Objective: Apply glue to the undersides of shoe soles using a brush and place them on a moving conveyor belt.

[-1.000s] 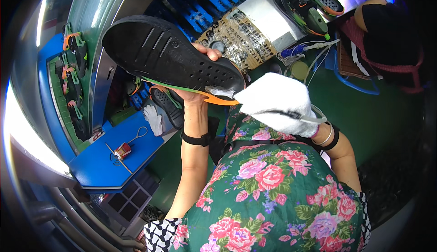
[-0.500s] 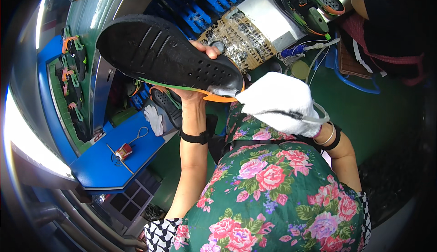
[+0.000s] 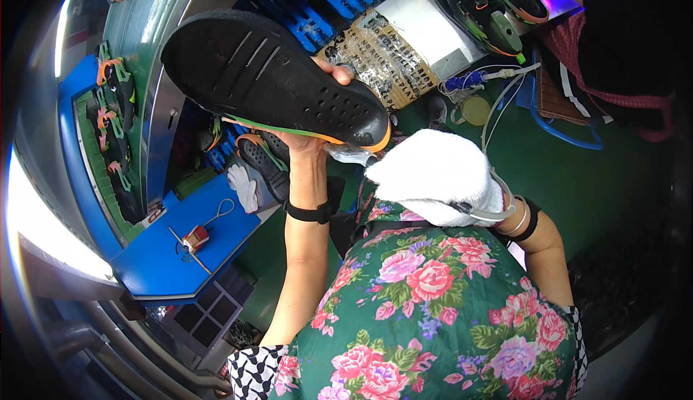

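Observation:
A black shoe sole [image 3: 281,75] with slots, round holes and an orange and green edge is gripped in my left hand [image 3: 302,142]. The fingers curl over its far side, and the palm supports the near edge. My right hand [image 3: 440,183] is covered in a white glove or cloth and closed at the sole's heel end. A pale, shiny flat piece [image 3: 350,154] sticks out from its tip by the orange heel edge; the covering hides how it is held. A grey tube [image 3: 498,209] loops round the right wrist.
Black shoes [image 3: 484,21] sit on the white surface at the back right, beside a taped cardboard piece [image 3: 386,57]. On the left, a blue table [image 3: 166,270] bears a small red object [image 3: 195,239] and a white glove [image 3: 243,187]. More soles [image 3: 260,162] lie behind my left forearm.
The sole has shifted slightly right and its heel has tilted. My covered right hand has moved down a little, and the pale piece now sits under the heel edge instead of over the inner heel.

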